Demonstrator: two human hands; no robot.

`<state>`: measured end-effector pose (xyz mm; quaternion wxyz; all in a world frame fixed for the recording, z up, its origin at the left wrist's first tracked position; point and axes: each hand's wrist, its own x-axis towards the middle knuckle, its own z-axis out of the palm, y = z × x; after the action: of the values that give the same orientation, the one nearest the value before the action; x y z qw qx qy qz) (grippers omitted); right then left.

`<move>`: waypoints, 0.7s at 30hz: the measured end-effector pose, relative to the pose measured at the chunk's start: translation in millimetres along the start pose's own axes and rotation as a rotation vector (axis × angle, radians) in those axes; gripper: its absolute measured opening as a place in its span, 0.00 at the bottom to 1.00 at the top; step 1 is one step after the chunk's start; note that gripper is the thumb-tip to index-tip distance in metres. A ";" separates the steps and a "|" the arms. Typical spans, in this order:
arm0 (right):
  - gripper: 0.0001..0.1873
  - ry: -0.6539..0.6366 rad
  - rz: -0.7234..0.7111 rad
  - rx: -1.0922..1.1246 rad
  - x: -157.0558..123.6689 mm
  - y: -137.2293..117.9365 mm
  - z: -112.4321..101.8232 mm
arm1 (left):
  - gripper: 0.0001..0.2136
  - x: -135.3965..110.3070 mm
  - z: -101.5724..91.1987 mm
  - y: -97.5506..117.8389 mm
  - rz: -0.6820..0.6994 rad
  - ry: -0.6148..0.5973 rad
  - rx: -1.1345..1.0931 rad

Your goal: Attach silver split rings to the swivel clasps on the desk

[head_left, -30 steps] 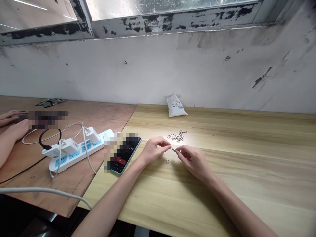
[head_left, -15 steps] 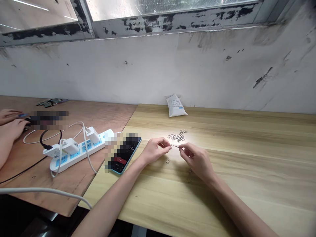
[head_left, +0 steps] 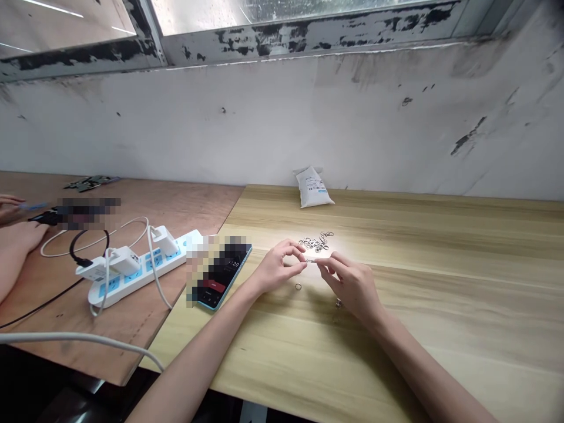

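Evidently: small metal pc. (head_left: 311,261), L hand (head_left: 282,267) (9 o'clock) & R hand (head_left: 355,282) (3 o'clock) clamped on it, prob. for steadiness; hardware pile (head_left: 317,242) 12 o'clock, prob. for reach.

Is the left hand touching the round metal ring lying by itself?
Apart. In the head view, light wooden tabletop shows between the left hand and the small round metal ring.

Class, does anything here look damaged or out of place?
Yes: the window frame is patchy, pale and black as if peeling, and the wall below bears dark marks. One small ring lies apart from the metal pile.
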<state>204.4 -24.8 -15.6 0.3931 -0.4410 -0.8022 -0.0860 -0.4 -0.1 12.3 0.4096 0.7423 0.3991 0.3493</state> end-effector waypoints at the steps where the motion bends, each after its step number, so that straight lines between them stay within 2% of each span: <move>1: 0.12 0.000 0.004 0.006 -0.3 0.3 0.5 | 0.04 0.1 -0.4 0.2 -0.004 0.004 0.000; 4: 0.12 -0.030 0.023 0.045 -1.5 1.8 2.9 | 0.05 0.4 -1.6 0.1 -0.003 0.000 -0.002; 7: 0.11 -0.120 0.068 0.143 -1.9 1.6 4.1 | 0.05 0.2 -1.2 -0.9 0.023 -0.011 0.001; 11: 0.12 -0.222 0.275 0.422 0.5 -4.1 1.4 | 0.05 -0.3 1.6 -1.5 0.044 -0.017 0.003; 16: 0.20 -0.280 0.586 0.803 4.0 -10.0 0.9 | 0.06 0.2 2.1 0.9 0.050 0.011 0.014; 21: 0.20 -0.254 0.684 0.934 5.8 -11.0 1.2 | 0.06 2.1 1.1 2.7 0.027 0.075 -0.065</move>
<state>193.5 -27.1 -10.0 0.4517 -0.4619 -0.6082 0.4612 2.3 0.4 14.7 0.4135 0.7203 0.3923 0.3954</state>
